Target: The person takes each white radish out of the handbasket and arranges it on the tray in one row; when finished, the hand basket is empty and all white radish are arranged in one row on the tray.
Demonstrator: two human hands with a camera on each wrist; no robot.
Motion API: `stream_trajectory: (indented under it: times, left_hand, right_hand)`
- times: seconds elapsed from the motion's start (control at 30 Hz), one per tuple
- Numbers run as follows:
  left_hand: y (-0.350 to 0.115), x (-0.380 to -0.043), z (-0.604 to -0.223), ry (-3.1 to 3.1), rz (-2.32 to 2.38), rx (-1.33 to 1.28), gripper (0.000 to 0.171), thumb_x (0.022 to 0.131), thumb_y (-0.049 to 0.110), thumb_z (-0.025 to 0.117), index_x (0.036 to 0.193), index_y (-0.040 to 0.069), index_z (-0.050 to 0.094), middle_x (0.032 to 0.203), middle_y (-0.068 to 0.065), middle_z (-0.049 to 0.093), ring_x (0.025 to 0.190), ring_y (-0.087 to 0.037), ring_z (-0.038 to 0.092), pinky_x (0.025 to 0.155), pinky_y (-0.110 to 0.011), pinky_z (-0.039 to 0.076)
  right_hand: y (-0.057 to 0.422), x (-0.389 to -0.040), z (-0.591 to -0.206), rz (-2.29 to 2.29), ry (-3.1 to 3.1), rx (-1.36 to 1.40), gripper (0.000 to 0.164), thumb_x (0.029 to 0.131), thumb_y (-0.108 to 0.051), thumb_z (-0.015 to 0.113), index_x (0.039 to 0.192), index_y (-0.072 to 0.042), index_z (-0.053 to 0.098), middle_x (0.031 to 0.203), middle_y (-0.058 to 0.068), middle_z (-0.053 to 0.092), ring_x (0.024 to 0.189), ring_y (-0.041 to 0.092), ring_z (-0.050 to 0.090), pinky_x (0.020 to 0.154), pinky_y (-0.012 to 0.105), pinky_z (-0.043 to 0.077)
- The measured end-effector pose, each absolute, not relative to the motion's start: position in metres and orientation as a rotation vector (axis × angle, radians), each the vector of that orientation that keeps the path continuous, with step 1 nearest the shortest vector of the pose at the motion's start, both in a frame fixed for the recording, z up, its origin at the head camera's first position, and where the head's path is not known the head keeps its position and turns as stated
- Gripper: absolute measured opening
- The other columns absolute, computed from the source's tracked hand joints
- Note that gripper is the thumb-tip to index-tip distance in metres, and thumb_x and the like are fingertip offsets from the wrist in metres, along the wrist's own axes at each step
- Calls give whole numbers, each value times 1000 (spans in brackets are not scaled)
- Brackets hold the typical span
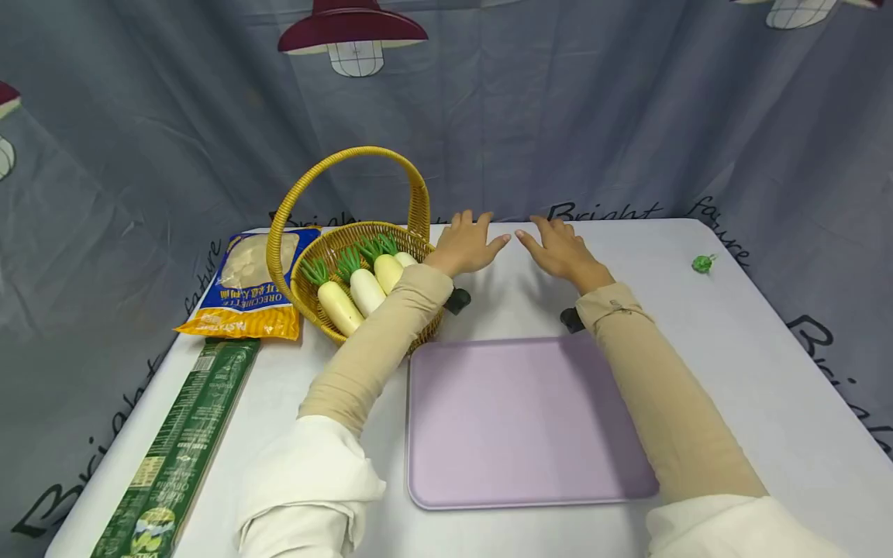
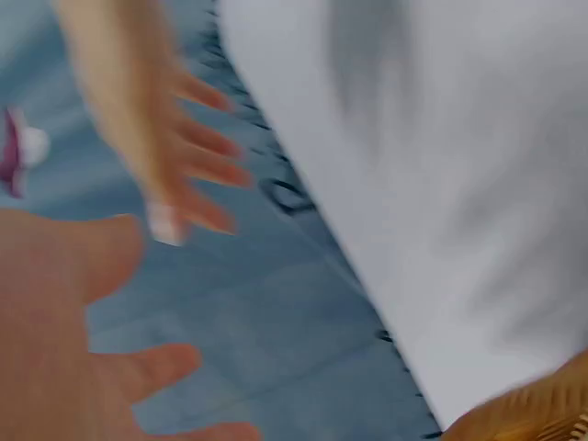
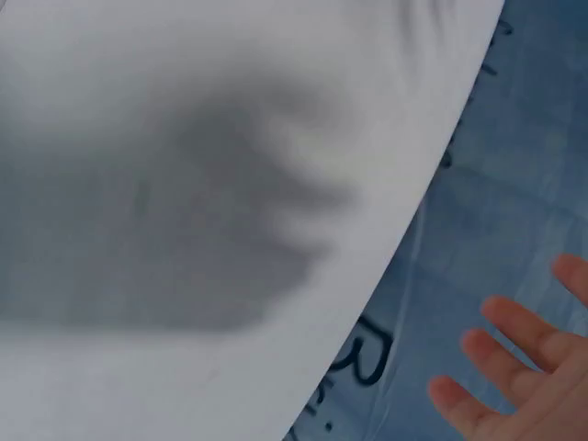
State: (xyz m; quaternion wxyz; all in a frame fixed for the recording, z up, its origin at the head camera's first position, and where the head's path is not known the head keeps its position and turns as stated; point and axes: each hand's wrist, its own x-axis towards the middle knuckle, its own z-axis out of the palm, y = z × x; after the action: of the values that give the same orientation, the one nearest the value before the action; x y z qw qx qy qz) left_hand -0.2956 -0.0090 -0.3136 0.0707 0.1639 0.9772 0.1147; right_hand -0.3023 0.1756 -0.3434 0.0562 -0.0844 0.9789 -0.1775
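My left hand (image 1: 466, 246) is held out above the back of the white table, fingers spread and nothing in it. Just left of it stands a yellow wicker basket (image 1: 418, 208) with a tall arched handle, holding several white and pale yellow radishes (image 1: 366, 291) with green tops. Facing it from the right, my right hand (image 1: 562, 252) is also spread and holds nothing; the two thumbs point towards each other with a small gap. In the left wrist view the left hand (image 2: 55, 331) is blurred, with the other hand beyond it.
A lilac tray (image 1: 523, 422) lies in front, beneath the forearms. Left of the basket is a blue and orange pasta bag (image 1: 247, 287), with a long green packet (image 1: 177, 449) running towards the near edge. A small green item (image 1: 702, 263) sits at the far right. Grey curtain hangs behind.
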Motion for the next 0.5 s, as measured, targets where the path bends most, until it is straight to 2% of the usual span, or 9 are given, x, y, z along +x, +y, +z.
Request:
stream_trajectory:
  times: [0.1,0.27,0.5]
  left_hand:
    - [-22,-277,-299,2894,377,530,67,91,58,29,144,19,19,148,-16,19,138,-34,17,108,-49,25]
    - [-51,-242,-281,2879,519,547,68,91,57,34,144,15,21,144,-18,27,136,-33,23,106,-47,29]
    - [-108,-182,-298,3007,905,335,68,90,53,42,142,13,24,136,-18,36,125,-31,38,97,-47,37]
  right_hand:
    - [168,-302,-343,-595,2927,-298,73,92,-60,19,143,-9,22,142,25,28,131,43,25,103,58,23]
    - [153,-300,-342,-699,2838,-379,61,94,-50,34,141,-11,28,129,22,47,116,35,47,95,52,38]
    - [124,-289,-345,-844,2755,-517,52,93,-40,44,137,-14,35,118,17,55,106,30,54,87,45,44]
